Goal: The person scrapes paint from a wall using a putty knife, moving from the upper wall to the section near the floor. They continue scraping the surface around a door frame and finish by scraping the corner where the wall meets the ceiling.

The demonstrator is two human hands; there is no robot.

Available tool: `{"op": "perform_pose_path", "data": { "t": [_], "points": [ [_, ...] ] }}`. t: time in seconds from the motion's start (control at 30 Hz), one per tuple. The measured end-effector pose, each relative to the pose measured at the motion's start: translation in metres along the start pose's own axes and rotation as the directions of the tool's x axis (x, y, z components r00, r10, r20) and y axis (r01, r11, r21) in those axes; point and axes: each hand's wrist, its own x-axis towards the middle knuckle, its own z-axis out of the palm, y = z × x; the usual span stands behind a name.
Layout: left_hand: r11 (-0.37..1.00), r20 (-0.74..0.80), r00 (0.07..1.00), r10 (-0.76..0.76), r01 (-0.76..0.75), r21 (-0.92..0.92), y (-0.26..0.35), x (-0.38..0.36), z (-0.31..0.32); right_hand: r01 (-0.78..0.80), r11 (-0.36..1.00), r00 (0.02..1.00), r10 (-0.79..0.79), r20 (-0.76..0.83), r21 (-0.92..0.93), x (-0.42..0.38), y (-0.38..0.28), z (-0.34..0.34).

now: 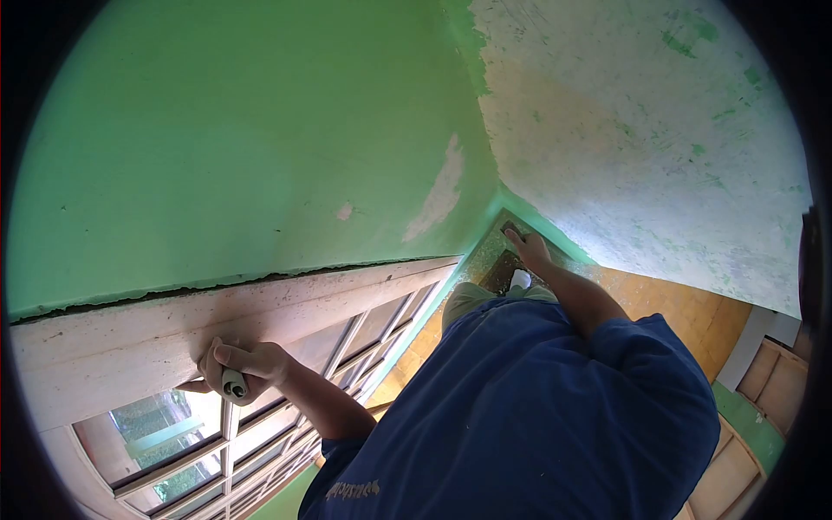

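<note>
My left hand is closed around a pale, rolled or tubular handle, held against the whitish wooden beam above the window. A thin part juts out to the left of its fingers. My right hand reaches down in front of my body near the wall corner, its fingers closed on a small dark block. The green wall has a scraped pale patch. On the right wall most of the paint is off, with green flecks left.
A gridded window lies below the beam at the lower left. A dark gap runs between beam and green wall. Tan floor shows past my right arm, with wooden panels at the lower right.
</note>
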Motion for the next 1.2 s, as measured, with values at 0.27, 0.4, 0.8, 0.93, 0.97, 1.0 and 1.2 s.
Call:
{"op": "perform_pose_path", "data": {
  "t": [0.27, 0.4, 0.8, 0.93, 0.97, 1.0, 1.2],
  "points": [
    [0.999, 0.041, 0.999, 0.0, 0.002, -0.042, -0.002, -0.001, -0.002, 0.383, 0.897, 0.917, -0.34, -0.209, 0.221, 0.048, -0.131, 0.023],
    [1.0, 0.02, 1.0, -0.017, 0.018, -0.022, 0.006, 0.003, 0.004, 0.471, 0.841, 0.876, -0.411, -0.252, 0.267, 0.015, -0.135, 0.004],
    [1.0, 0.0, 1.0, 0.025, -0.025, 0.002, 0.0, 0.001, 0.002, 0.363, 0.91, 0.926, -0.328, -0.19, 0.2, 0.021, -0.124, 0.025],
    [0.999, 0.004, 0.999, 0.046, -0.046, -0.011, -0.004, 0.001, 0.002, 0.48, 0.843, 0.865, -0.41, -0.29, 0.241, 0.011, -0.157, 0.004],
    [0.999, 0.01, 0.999, 0.038, -0.038, 0.003, -0.004, -0.001, -0.001, 0.479, 0.846, 0.866, -0.41, -0.287, 0.235, 0.011, -0.149, 0.002],
    [0.999, 0.012, 0.999, 0.035, -0.035, 0.006, -0.003, -0.001, -0.001, 0.424, 0.879, 0.894, -0.368, -0.254, 0.22, 0.01, -0.135, 0.003],
    [1.0, -0.003, 1.0, 0.008, -0.008, 0.0, 0.003, 0.003, 0.001, 0.212, 0.974, 0.969, -0.198, -0.149, 0.086, -0.005, -0.039, 0.009]
  ]
}}
